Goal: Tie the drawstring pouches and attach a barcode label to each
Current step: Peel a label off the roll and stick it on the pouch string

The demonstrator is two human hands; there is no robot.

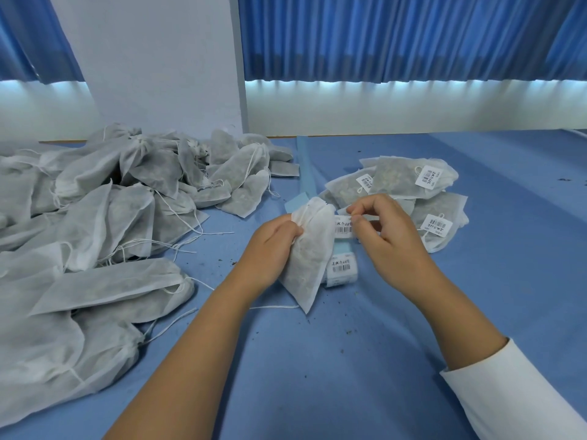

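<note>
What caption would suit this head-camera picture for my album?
Left hand grips a white pouch while right hand pinches a barcode label beside it.

Barcode labels (429,177) carry unreadably blurred print.

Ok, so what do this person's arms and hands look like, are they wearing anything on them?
Both the left hand and the right hand are bare: no gloves, and no rings or watch that I can see. The right arm wears a plain white long fabric sleeve that stops well short of the wrist. The left forearm shows no sleeve within the frame.
</note>
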